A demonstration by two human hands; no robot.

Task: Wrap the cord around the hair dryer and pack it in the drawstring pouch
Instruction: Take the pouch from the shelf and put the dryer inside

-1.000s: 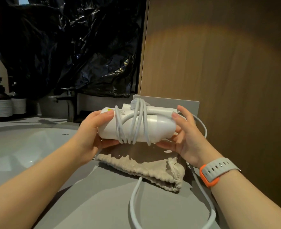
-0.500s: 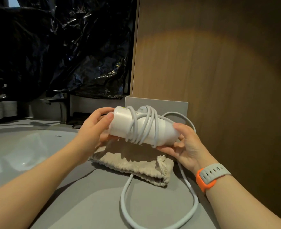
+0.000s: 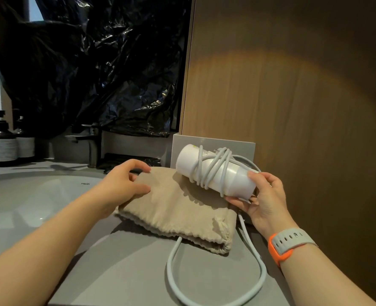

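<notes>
Both bare forearms reach forward over the counter (image 3: 121, 274). The left hand (image 3: 123, 186) is palm down toward the counter's back edge, with fingers loosely spread and slightly bent and the thumb apart, holding nothing. Whether its fingertips touch the pouch (image 3: 173, 208) below cannot be told. The right hand (image 3: 264, 202), nearer the counter's right edge, grips one end of the hair dryer (image 3: 237, 181), thumb on top and fingers curled underneath. A watch band (image 3: 290, 241) circles the right wrist.

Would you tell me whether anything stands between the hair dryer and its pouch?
Yes: under the white hair dryer, the beige fabric pouch lies flat, mouth gathered shut, over a loose loop of white cord.
</notes>
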